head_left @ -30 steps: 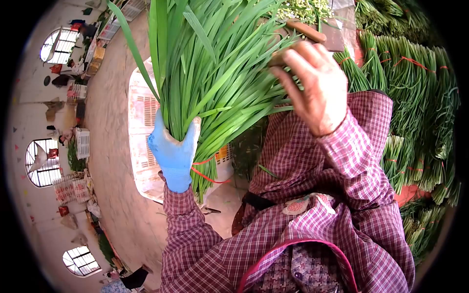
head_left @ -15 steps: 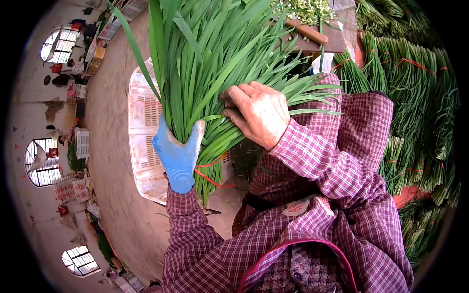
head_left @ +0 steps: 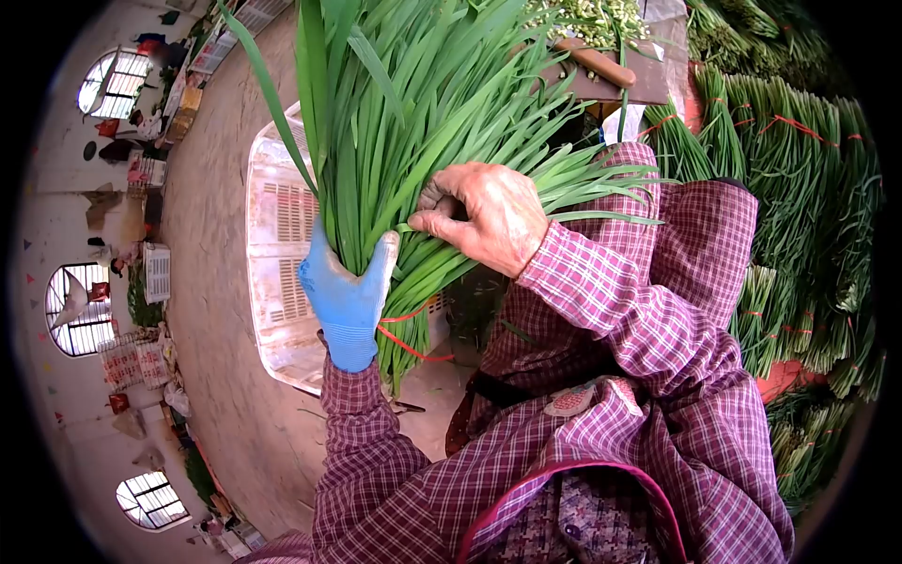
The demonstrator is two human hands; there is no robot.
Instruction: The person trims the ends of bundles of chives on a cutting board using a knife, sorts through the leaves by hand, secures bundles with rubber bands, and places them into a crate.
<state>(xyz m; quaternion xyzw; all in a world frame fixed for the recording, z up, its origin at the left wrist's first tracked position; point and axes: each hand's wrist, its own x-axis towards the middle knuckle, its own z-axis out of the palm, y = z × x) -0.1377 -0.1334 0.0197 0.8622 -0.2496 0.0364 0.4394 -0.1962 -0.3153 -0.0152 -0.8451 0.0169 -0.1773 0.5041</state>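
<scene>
A large bunch of long green leaves (head_left: pixel 442 122) fans out in front of me, with a red band (head_left: pixel 404 343) round its lower stems. My left hand (head_left: pixel 349 296), in a blue glove, is wrapped round the bunch just above that band. My bare right hand (head_left: pixel 489 216) lies against the right side of the bunch, thumb and fingertips pinched on a green leaf near my left thumb. Some fingertips are hidden by the hand itself.
A white plastic crate (head_left: pixel 282 254) stands on the floor behind the bunch. At the upper right, a wooden handle (head_left: pixel 594 62) lies on a low table (head_left: pixel 648 75) beside cut pieces (head_left: pixel 597 21). Banded green bundles (head_left: pixel 789 179) are piled along the right.
My right hand has come from the leaf tips at the upper right down to the bunch's middle and closed on a leaf. My left hand and the bunch have shifted slightly right.
</scene>
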